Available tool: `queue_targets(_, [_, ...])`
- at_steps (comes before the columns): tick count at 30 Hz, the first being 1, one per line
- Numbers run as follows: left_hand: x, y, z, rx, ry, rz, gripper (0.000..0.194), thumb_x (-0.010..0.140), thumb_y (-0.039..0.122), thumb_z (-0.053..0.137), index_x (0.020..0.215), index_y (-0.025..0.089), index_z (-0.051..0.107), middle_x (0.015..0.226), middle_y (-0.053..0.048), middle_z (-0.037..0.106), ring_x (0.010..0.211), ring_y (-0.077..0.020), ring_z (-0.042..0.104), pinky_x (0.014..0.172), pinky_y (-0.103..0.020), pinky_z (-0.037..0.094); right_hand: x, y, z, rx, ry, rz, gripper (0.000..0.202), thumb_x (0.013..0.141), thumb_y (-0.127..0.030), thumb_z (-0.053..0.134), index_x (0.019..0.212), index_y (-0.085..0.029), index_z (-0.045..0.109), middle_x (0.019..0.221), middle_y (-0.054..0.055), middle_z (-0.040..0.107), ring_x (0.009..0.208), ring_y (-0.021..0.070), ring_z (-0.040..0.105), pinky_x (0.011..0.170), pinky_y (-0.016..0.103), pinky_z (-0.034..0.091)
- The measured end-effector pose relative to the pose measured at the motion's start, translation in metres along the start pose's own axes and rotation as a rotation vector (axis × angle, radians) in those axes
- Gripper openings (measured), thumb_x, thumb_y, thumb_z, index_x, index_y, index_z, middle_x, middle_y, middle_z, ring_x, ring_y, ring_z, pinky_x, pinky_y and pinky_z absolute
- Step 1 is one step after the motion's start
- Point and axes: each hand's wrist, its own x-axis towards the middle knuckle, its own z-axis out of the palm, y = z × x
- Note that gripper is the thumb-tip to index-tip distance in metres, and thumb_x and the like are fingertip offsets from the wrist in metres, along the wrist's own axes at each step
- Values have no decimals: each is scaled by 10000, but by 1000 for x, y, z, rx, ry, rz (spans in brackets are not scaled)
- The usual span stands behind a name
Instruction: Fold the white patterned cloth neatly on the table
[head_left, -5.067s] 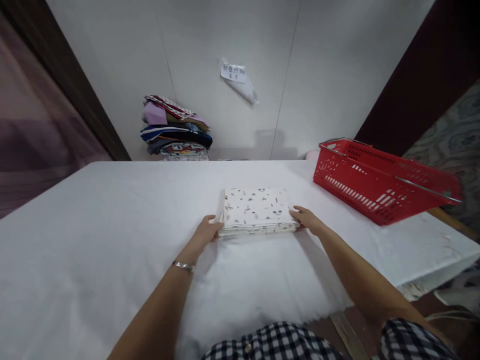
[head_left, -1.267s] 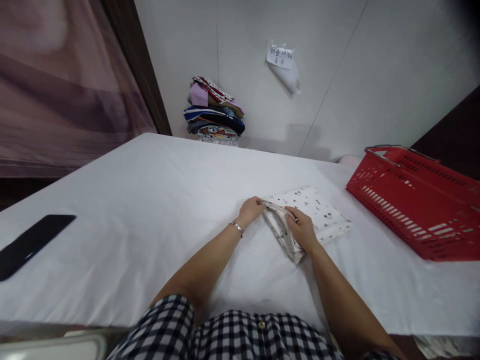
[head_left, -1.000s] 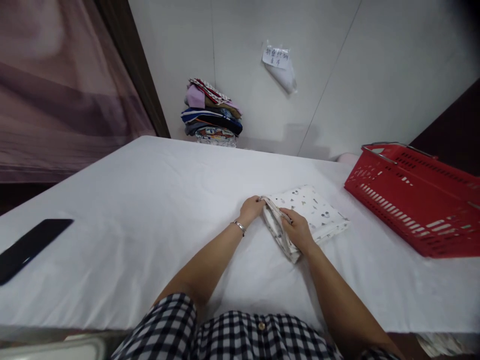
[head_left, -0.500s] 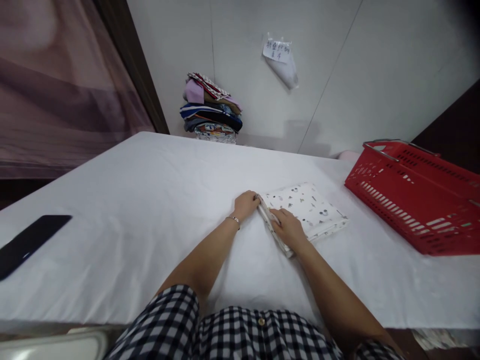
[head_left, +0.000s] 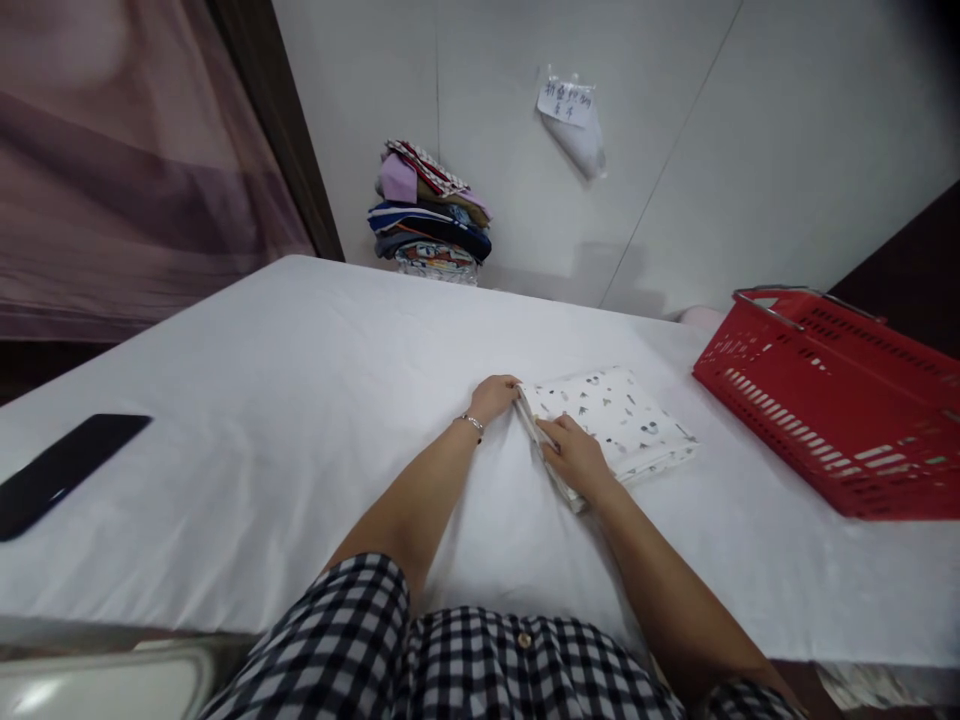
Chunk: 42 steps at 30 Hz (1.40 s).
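Observation:
A folded white cloth (head_left: 634, 415) with small grey and brown prints lies on the white-covered table (head_left: 300, 400), right of centre. At its far left corner, my left hand (head_left: 495, 397) is closed on the layered edge, a bracelet round the wrist. Nearer to me, my right hand (head_left: 576, 455) rests over the cloth's left side, its fingers bent at the folded edge. Its fingertips press on that edge, and part of the layers is hidden under the hand.
At the right stands a red plastic basket (head_left: 832, 400) with metal handles. A black phone-like slab (head_left: 71, 470) lies at the left. Stacked folded fabrics (head_left: 431, 215) stand at the table's far edge by the wall. A labelled plastic pouch (head_left: 574, 125) hangs on the wall.
The camera view has shifted slightly. Both hands stay at the cloth's left edge, with only small finger movement; the cloth lies almost as before.

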Motion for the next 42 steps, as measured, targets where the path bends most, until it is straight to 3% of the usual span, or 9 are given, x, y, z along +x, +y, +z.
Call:
queue_targets(4, [-7, -6, 0, -60, 13, 77, 243, 775, 298, 543, 956, 288, 704, 951, 41, 703, 876, -142, 606, 766, -225, 445, -3, -4, -3, 0, -25, -21, 392, 822, -244, 531, 1209, -297, 557, 982, 30, 554, 894, 175, 534, 674, 247, 387])
queue_targets(12, [-1, -3, -20, -191, -256, 40, 334, 744, 237, 552, 1044, 205, 695, 814, -10, 688, 701, -120, 575, 607, -210, 458, -3, 1, 1, 66, 1, 27, 437, 792, -253, 565, 1225, -311, 545, 1015, 15, 557, 801, 148, 545, 672, 252, 397])
queue_targets(15, [2, -3, -24, -178, -303, 59, 330, 751, 236, 553, 1047, 186, 691, 740, -8, 667, 615, -102, 547, 571, -206, 447, -2, 5, -1, 131, -15, 43, 431, 788, -275, 567, 1218, -309, 552, 982, 4, 559, 754, 137, 543, 685, 260, 409])
queue_targets(19, [1, -3, -20, -92, -229, 145, 291, 769, 238, 531, 1012, 195, 685, 770, -1, 666, 615, -105, 559, 602, -214, 457, -3, 9, -4, 209, -56, 53, 464, 784, -297, 557, 1247, -311, 527, 962, -4, 556, 762, 145, 550, 710, 275, 424])
queue_targets(26, [-8, 4, -5, 332, -54, 265, 262, 830, 214, 471, 1042, 264, 617, 1097, -14, 620, 978, -170, 573, 864, -261, 412, -7, 5, -1, 57, -77, 3, 498, 816, -208, 490, 1310, -272, 474, 1066, 43, 552, 893, 179, 552, 695, 256, 401])
queue_targets(32, [-8, 1, -8, 461, -92, 335, 231, 873, 212, 432, 1051, 254, 574, 1123, -45, 577, 1022, -190, 562, 858, -280, 403, -7, 5, -1, 72, -80, -5, 497, 818, -205, 492, 1308, -287, 477, 1088, 48, 547, 865, 172, 553, 681, 252, 395])
queue_targets(38, [-5, 0, -13, 443, -91, 341, 250, 868, 221, 421, 1040, 273, 595, 1116, -14, 588, 972, -172, 574, 844, -260, 400, -6, 8, -7, 218, -84, 35, 490, 807, -353, 552, 1289, -289, 494, 1041, 25, 582, 792, 164, 569, 698, 284, 442])
queue_targets(42, [3, -4, -13, 501, -6, 347, 254, 863, 208, 411, 1031, 249, 598, 1070, -38, 596, 913, -181, 591, 798, -272, 411, -9, 8, -6, 308, -36, -49, 444, 826, -379, 537, 1255, -265, 525, 1168, 52, 584, 1022, 215, 553, 868, 353, 446])
